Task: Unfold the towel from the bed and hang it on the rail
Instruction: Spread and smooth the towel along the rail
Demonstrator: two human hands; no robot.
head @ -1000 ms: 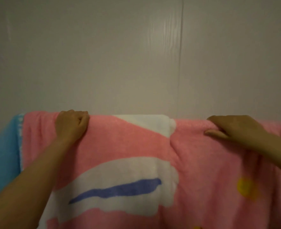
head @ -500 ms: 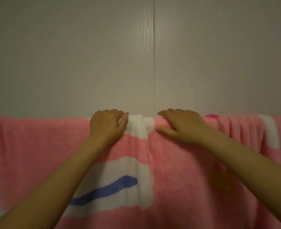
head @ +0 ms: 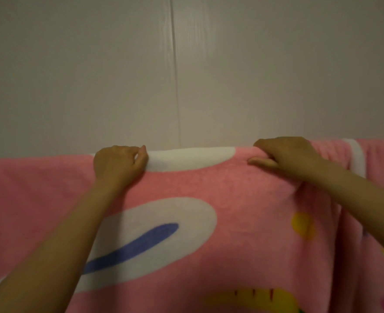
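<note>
No writing shows on the fluffy pink towel (head: 243, 199), printed with white ovals, a blue streak and yellow spots. It drapes along its top fold before a smooth grey panelled wall (head: 118, 75). Left hand (head: 118, 164) and right hand (head: 286, 154) each have a curled grip on that fold.

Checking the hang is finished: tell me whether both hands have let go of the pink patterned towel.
No: the left hand and right hand both grip the pink patterned towel along its top fold.

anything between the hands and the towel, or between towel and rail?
Nothing visible. The left hand and right hand both grip the pink towel at its top fold. The towel already drapes there; the rail itself is hidden beneath it.
</note>
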